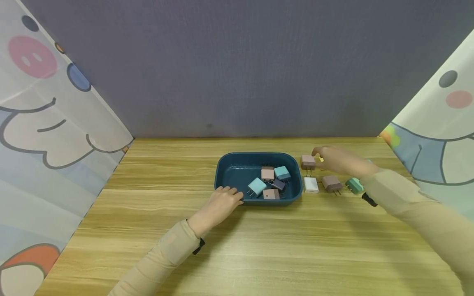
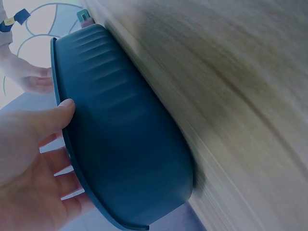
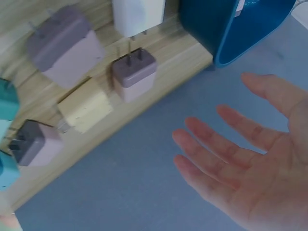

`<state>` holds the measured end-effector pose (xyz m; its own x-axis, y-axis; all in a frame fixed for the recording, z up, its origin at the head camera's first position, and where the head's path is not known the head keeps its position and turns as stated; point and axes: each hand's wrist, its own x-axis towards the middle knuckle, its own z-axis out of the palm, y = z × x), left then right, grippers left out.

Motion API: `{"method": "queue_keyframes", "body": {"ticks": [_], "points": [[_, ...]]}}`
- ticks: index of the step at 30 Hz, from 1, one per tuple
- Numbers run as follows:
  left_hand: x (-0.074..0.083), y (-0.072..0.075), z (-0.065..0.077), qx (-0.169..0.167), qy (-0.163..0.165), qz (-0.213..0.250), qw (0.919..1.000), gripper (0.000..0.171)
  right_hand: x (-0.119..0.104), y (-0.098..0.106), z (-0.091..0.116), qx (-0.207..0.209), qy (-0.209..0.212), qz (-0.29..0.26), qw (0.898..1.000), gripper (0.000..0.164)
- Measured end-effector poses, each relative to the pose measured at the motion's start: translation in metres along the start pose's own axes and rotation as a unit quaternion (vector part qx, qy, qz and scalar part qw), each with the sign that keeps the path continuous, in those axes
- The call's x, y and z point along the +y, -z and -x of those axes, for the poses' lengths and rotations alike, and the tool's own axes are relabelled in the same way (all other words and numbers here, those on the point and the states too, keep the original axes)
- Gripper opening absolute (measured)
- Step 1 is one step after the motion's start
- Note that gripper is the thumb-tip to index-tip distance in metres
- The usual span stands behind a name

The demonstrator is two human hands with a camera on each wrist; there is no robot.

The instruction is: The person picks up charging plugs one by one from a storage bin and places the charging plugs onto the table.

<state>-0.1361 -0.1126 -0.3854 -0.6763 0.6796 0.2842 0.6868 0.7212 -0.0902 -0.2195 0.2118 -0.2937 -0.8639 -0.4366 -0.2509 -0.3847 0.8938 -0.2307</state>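
Note:
A dark blue plastic bin [image 1: 259,203] stands on the table; inside lie several plug chargers, among them a light blue charger [image 1: 256,186], a pink charger [image 1: 268,174] and a small dark one. My left hand [image 1: 219,205] grips the bin's near left rim. In the left wrist view its thumb [image 2: 62,113] presses the outer wall, with the fingers over the rim's other side. My right hand [image 1: 338,159] hovers above the loose chargers right of the bin, fingers spread and holding nothing. Nearest its fingertips is a pink-and-mauve charger [image 1: 307,161]; the hand partly hides a yellow charger [image 3: 85,106].
Also right of the bin lie a white charger [image 1: 311,185], a mauve charger [image 1: 331,183] and a green charger [image 1: 355,186]. A grey wall [image 1: 237,74] rises behind the wooden table [image 1: 155,197]. Printed cartoon sheets [image 1: 29,123] hang at both sides.

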Motion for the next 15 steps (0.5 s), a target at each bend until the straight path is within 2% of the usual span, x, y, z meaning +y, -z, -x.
{"method": "queue_keyframes", "body": {"ticks": [3, 15], "points": [[0.0, -0.001, 0.0, 0.004, -0.001, -0.002, 1.0, 0.011, -0.006, 0.002, -0.004, -0.008, -0.008, -0.004, 1.0, 0.039], [0.0, -0.001, 0.0, 0.014, 0.001, -0.003, 0.9999, 0.011, -0.028, 0.007, -0.024, -0.012, 0.024, 0.028, 0.999, 0.035]]}}
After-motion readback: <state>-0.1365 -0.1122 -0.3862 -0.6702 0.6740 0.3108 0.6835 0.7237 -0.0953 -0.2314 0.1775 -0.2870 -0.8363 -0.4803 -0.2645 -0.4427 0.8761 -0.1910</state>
